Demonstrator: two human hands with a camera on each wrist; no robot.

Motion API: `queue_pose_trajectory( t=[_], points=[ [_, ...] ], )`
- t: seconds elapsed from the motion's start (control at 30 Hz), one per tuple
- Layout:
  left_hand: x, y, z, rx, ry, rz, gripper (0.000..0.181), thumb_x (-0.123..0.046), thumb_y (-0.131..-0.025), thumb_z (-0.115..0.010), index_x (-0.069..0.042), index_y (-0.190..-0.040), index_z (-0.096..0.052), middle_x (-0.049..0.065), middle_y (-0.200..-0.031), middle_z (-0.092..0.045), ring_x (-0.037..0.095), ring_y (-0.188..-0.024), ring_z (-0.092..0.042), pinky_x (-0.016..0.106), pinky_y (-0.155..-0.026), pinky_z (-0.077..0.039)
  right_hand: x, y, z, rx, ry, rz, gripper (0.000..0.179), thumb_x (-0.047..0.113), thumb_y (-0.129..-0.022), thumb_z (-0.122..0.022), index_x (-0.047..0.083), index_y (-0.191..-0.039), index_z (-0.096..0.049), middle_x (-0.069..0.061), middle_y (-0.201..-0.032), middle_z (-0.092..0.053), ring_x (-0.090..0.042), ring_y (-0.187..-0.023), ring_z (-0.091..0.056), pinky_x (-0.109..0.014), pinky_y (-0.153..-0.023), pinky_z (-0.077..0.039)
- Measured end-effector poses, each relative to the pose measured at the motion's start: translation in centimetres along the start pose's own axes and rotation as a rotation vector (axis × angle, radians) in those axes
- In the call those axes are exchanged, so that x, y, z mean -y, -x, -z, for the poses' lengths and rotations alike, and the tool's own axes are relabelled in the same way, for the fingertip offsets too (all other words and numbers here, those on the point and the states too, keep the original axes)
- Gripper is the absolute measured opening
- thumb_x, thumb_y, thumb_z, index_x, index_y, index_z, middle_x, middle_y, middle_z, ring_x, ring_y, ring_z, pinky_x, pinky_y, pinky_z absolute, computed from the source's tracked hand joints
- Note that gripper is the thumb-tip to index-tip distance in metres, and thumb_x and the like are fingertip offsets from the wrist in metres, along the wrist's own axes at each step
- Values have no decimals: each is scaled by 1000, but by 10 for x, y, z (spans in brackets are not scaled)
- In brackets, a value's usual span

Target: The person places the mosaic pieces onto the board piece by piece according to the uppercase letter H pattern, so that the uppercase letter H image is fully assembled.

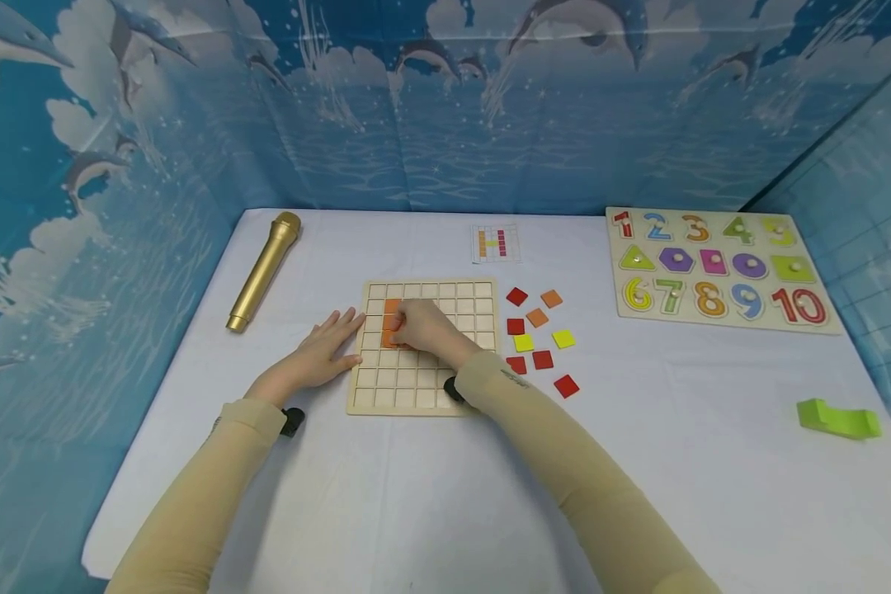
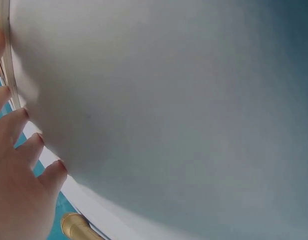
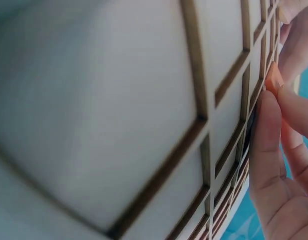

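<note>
A wooden grid board (image 1: 405, 399) lies on the white table, with orange square tiles (image 1: 392, 307) in a column at its upper left. Over that column, my right hand (image 1: 432, 332) pinches an orange tile (image 3: 273, 78) between thumb and finger, close against the grid in the right wrist view. The hand partly hides the column in the head view. My left hand (image 1: 316, 352) lies flat with fingers spread, its thumb and fingertips at the board's left edge. Loose red tiles (image 1: 543, 360), yellow tiles (image 1: 563, 339) and orange tiles (image 1: 552, 299) are scattered right of the board.
Behind the board lies a small pattern card (image 1: 496, 244). A gold microphone (image 1: 265, 272) is at the far left. A number and shape puzzle board (image 1: 722, 268) occupies the back right, and a green curved block (image 1: 837, 419) sits near the right edge.
</note>
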State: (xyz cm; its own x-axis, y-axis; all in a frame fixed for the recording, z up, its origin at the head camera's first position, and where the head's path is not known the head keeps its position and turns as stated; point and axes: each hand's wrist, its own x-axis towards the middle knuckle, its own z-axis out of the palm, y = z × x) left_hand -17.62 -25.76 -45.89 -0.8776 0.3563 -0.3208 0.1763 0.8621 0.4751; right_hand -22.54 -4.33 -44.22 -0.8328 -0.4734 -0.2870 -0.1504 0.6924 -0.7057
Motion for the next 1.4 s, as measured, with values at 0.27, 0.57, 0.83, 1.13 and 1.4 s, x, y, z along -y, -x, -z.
queue_pose_trajectory(
  t=[0.27, 0.57, 0.83, 1.13, 1.4],
  points=[
    [2, 0, 0, -5, 5, -9, 72, -27, -101, -56, -8, -158, -17, 20, -165, -7, 42, -152, 0, 64, -121, -1, 4, -2, -4, -15, 99, 17, 10, 13, -90, -71, 7, -85, -64, -3, -85, -64, -12, -69, -50, -20, -58, -40],
    [2, 0, 0, -8, 7, -3, 72, -26, -100, -57, -8, -158, -18, 20, -165, -7, 43, -152, 0, 64, -121, -2, 2, 3, 0, 12, 71, 36, 11, 15, -89, -72, 9, -85, -64, -1, -82, -62, -13, -71, -51, -21, -62, -41],
    [0, -1, 0, 0, 6, 0, 73, -29, -100, -57, -9, -158, -17, 19, -165, -6, 42, -152, 1, 64, -121, -1, -22, 21, 36, 14, -88, 43, 13, 14, -90, -71, 7, -100, -68, -4, -88, -66, -17, -73, -63, -22, -65, -49],
    [-1, 0, 0, -3, 4, -3, 73, -27, -100, -57, -8, -158, -17, 20, -165, -7, 43, -152, 0, 63, -121, -1, -74, 47, 96, -90, -113, -86, 25, 23, -92, -68, 8, -113, -66, -8, -103, -64, -22, -87, -58, -26, -66, -46],
    [-1, 1, -1, -10, 0, 7, 72, -27, -100, -57, -8, -158, -18, 20, -165, -7, 43, -152, 0, 63, -121, -2, -121, 62, 131, -178, -164, -228, 32, 23, -96, -62, 5, -123, -59, -15, -112, -60, -30, -94, -60, -35, -84, -55]
  ],
)
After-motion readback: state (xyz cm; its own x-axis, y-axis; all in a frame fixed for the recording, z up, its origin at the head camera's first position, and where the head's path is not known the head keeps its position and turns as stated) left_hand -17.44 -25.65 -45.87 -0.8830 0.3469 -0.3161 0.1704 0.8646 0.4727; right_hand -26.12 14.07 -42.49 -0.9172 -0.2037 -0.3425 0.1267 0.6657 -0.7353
